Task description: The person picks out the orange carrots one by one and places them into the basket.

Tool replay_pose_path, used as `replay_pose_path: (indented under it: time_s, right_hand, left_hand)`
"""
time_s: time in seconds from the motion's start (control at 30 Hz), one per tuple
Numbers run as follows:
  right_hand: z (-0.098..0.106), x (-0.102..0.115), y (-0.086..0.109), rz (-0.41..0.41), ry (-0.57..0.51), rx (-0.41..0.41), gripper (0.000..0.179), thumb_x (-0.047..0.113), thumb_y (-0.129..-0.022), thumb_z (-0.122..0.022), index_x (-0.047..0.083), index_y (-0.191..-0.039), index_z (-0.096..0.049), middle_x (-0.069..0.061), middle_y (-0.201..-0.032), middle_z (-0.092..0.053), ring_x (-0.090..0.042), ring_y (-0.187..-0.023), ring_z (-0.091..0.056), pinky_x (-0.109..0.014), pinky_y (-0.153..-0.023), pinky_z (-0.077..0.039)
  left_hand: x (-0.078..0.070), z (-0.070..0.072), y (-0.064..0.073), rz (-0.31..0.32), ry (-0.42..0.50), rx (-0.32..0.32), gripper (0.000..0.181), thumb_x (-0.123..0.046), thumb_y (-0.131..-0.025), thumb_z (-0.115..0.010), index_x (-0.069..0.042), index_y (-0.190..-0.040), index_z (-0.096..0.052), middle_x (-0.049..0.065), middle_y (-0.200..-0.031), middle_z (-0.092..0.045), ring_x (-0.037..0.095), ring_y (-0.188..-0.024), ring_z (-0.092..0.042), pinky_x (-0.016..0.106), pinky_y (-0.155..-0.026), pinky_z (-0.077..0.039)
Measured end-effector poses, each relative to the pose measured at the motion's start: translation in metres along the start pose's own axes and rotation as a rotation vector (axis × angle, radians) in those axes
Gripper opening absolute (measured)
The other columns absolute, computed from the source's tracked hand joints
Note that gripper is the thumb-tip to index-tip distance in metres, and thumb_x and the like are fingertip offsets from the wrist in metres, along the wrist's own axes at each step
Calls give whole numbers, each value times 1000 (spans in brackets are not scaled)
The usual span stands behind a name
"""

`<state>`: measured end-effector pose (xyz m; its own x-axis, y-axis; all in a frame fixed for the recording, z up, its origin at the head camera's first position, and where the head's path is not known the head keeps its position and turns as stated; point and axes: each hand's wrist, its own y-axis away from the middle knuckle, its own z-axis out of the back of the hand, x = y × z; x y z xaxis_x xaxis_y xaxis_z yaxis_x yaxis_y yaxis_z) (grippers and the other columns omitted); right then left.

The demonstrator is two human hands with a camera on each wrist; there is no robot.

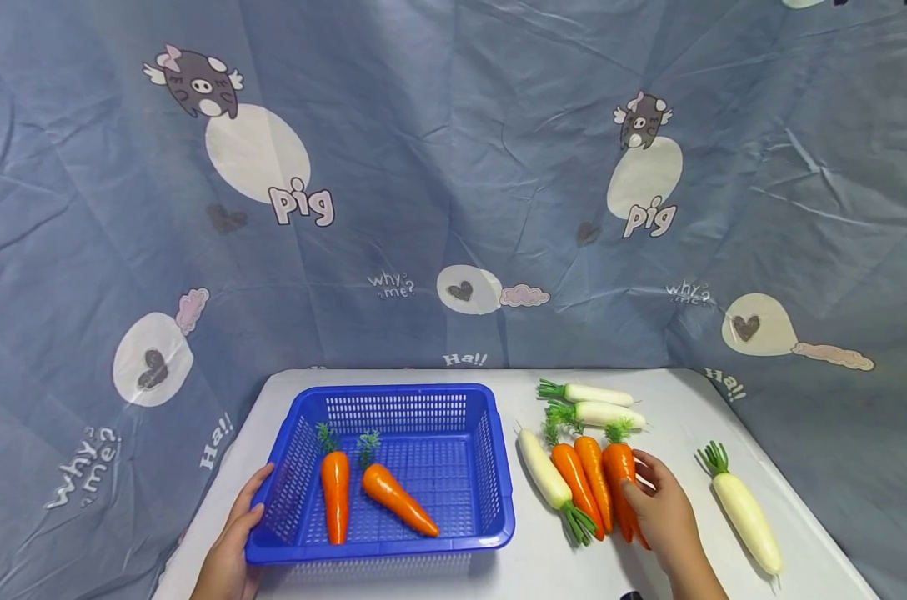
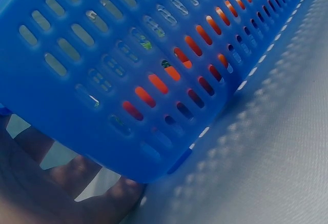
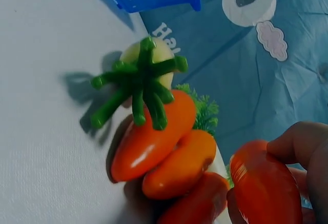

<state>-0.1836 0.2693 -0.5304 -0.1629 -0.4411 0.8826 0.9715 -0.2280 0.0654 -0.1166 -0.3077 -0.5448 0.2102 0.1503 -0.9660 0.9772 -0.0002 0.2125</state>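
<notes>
My right hand holds an orange carrot between thumb and fingers, at the right end of a row of carrots. Two carrots lie just left of it, and another shows partly beneath it. A white radish with green stalks lies against the row's left side. My left hand rests at the left side of a blue plastic basket, its fingertips against the outer wall in the left wrist view. Inside the basket lie a carrot pointing toward me and a slanted carrot.
Two white radishes lie behind the carrot row, and another radish lies apart at the right. All stand on a white table. A blue printed cloth hangs behind and along both sides.
</notes>
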Motion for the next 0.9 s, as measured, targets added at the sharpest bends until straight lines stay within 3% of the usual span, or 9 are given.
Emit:
replay_pose_path:
  time_s: [0.17, 0.47, 0.63, 0.9]
  right_hand:
    - [-2, 2, 1, 10, -42, 0, 63, 17, -103, -65, 7, -159, -38, -31, -152, -50, -44, -133, -56, -24, -89, -53]
    - [-5, 9, 3, -26, -155, 29, 60, 14, -104, -61, 10, -160, -39, -26, -154, -48, -40, -138, -53, -22, -88, -53]
    - [-7, 14, 5, -29, -202, 40, 60, 11, -104, -59, 10, -160, -39, -25, -155, -48, -39, -139, -50, -21, -88, -53]
    - [-13, 22, 8, -5, -213, 26, 57, 10, -103, -61, 12, -157, -43, -26, -152, -52, -35, -131, -58, -27, -86, -56]
  left_hand:
    - [1, 1, 0, -2, 3, 9, 54, -33, -115, -19, -41, -167, -9, 6, -171, 3, 10, -125, -49, 41, -96, -52]
    - [0, 0, 0, 3, 7, 10, 53, -36, -115, -22, -43, -166, -10, 4, -170, 3, 9, -125, -49, 41, -96, -51]
    - [0, 1, 0, 12, -3, 7, 54, -34, -115, -20, -43, -166, -8, 8, -172, 6, 15, -129, -44, 40, -97, -51]
    - [1, 1, 0, -10, -6, 14, 54, -33, -115, -20, -40, -167, -7, 10, -171, 6, 3, -123, -50, 38, -97, -51]
